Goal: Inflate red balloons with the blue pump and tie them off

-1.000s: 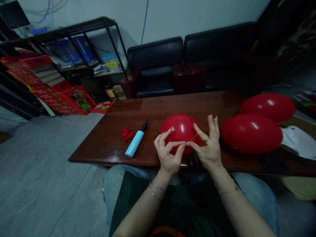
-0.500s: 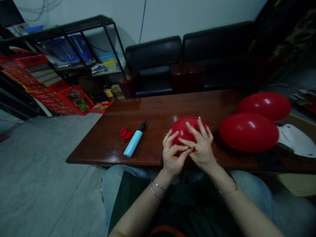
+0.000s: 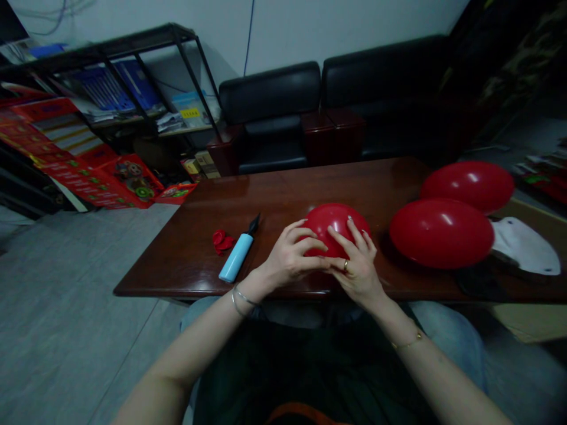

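Note:
Just above the table's near edge, a red balloon (image 3: 325,221) is between my two hands, its near end turned toward me. My left hand (image 3: 296,251) is at its left side, with thumb and fingertips closing at the near end. My right hand (image 3: 357,260), with a gold ring, has its upper fingers spread over the balloon and its thumb and forefinger pinched at the same near end. The balloon's neck is hidden behind the fingers. To the left lies a light blue hand pump (image 3: 237,257) with a black nozzle, beside limp red balloons (image 3: 222,241).
Two more inflated red balloons (image 3: 443,233) rest at the right of the brown table (image 3: 266,198), near a white cloth-like item (image 3: 525,245). Black sofas (image 3: 270,100) stand behind it. A metal shelf (image 3: 128,44) and red boxes (image 3: 75,156) are at the left.
My left hand has turned, its wrist and forearm swinging out to the left while its fingertips stay at the balloon's near end. My right hand keeps its hold. The view has shifted slightly.

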Available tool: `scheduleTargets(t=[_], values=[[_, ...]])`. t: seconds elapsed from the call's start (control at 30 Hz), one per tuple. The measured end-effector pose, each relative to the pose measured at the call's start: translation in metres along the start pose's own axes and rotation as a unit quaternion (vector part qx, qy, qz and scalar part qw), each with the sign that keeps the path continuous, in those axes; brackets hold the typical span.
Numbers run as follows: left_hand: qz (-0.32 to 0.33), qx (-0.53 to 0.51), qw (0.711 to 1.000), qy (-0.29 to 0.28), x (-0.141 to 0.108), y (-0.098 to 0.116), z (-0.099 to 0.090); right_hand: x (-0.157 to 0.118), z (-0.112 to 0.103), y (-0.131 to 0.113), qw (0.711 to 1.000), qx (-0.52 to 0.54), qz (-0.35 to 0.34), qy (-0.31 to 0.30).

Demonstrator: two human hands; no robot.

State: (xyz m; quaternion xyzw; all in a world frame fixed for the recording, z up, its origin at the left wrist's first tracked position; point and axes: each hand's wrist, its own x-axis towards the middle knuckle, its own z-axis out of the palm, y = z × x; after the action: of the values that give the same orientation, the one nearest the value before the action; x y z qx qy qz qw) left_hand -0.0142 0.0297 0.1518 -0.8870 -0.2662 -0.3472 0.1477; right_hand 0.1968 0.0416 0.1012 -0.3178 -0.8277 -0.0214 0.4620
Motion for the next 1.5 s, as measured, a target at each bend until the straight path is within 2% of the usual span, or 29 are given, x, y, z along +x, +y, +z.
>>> scheduleTargets(t=[0.13,0.2,0.3,0.37,0.53,0.63,0.73,1.03,1.17,1.33,1.5], values=[[0.040,0.038,0.993,-0.105,0.006,-0.003,-0.009,0.002,-0.002,-0.001,1.000,0.006,0.001,-0.007],[0.047,0.048,0.989,-0.133,0.010,-0.002,-0.012,0.003,-0.002,-0.001,1.000,0.008,-0.001,-0.018],[0.041,0.051,0.989,-0.134,0.013,0.000,-0.012,0.002,-0.001,-0.001,1.000,0.002,-0.009,-0.027],[0.014,0.037,0.991,-0.130,0.012,0.001,-0.010,0.002,0.000,-0.001,1.000,-0.003,-0.008,-0.027],[-0.078,-0.096,0.985,-0.116,0.009,-0.002,-0.008,0.002,0.000,-0.002,0.999,0.001,0.017,-0.040],[-0.091,-0.165,0.977,-0.101,0.008,-0.006,-0.010,0.003,-0.001,-0.003,0.998,0.013,0.019,-0.050],[-0.067,-0.164,0.980,-0.093,0.007,-0.009,-0.010,0.003,-0.001,-0.003,0.998,0.021,0.020,-0.054],[0.049,-0.030,0.991,-0.120,0.002,-0.016,-0.010,0.006,-0.002,-0.004,0.995,0.047,0.020,-0.083],[0.070,0.017,0.984,-0.165,0.004,-0.014,-0.017,0.006,-0.002,-0.005,0.994,0.059,0.016,-0.090],[0.079,0.047,0.963,-0.252,0.014,-0.009,-0.023,0.004,0.000,-0.006,0.993,0.054,0.008,-0.100],[0.103,0.048,0.959,-0.259,0.023,-0.005,-0.027,0.002,0.001,-0.005,0.994,0.044,-0.006,-0.099]])
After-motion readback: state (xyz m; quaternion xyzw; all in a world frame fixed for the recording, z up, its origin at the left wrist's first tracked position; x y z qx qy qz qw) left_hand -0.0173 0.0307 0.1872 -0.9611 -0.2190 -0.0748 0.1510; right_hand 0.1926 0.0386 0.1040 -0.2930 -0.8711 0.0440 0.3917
